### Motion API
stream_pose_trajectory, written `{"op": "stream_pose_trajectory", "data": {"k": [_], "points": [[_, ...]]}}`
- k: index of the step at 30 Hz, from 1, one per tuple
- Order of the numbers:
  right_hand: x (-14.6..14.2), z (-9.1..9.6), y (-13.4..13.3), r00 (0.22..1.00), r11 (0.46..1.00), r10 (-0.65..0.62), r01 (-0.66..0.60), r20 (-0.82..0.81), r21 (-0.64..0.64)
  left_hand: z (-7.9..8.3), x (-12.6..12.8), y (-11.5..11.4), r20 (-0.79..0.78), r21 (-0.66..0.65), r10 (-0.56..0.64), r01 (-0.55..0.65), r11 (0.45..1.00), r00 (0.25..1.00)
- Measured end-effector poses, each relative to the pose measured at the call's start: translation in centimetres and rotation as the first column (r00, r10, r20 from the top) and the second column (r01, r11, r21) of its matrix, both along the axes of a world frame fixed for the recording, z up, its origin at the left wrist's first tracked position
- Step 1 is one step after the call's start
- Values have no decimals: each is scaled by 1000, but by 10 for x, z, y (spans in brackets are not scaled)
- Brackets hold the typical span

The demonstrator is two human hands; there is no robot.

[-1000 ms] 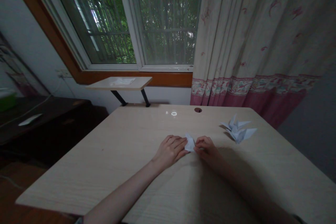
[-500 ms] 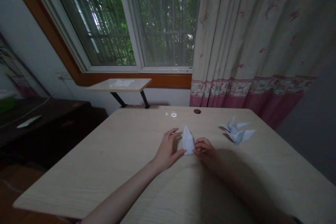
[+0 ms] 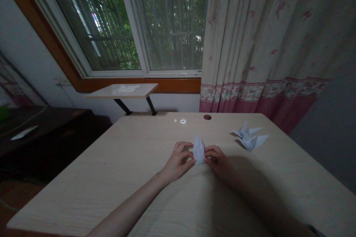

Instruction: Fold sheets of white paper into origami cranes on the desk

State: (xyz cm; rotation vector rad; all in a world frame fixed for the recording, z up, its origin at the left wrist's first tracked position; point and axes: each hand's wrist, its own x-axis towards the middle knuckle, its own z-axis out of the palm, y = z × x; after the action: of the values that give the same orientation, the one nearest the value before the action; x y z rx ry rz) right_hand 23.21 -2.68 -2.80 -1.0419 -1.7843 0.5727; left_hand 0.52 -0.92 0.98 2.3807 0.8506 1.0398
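A pale wood-grain tabletop (image 3: 133,177) spreads across the near scene. Beyond its far right edge hangs a cream curtain (image 3: 253,37) with a plum lower band; left of that, a barred window (image 3: 169,26) shows greenery. A small raised shelf (image 3: 150,89) stands at the far left corner, with white paper on it. At the middle, the left hand (image 3: 179,159) is loosely curved, thumb and fingers apart, tips at the left edge of a folded paper (image 3: 198,152). The right hand (image 3: 218,161) is more curled, fingertips at the right edge; whether they pinch it, I cannot tell. Pointed white paper shapes (image 3: 250,141) sit farther right. The folded paper rests between both hands, its narrow tip pointing far.
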Motion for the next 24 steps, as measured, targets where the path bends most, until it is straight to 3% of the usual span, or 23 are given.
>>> {"op": "stream_pose_trajectory", "data": {"k": [8, 12, 18, 24], "points": [[-2, 6, -6, 985, 996, 25, -40, 172, 85, 3, 6, -8, -51, -22, -59, 58, 998, 997], [-3, 7, -11, 985, 984, 43, -71, 167, 165, 3, 6, -11, -10, -4, -44, 44, 999, 999], [-5, 1, -13, 961, 970, -27, -41, 277, 238, -1, 4, -11, 5, -39, -60, 61, 997, 998], [-6, 12, -21, 943, 969, -86, 4, 320, 248, 3, 5, -9, -32, -63, -117, 115, 991, 993]]}}
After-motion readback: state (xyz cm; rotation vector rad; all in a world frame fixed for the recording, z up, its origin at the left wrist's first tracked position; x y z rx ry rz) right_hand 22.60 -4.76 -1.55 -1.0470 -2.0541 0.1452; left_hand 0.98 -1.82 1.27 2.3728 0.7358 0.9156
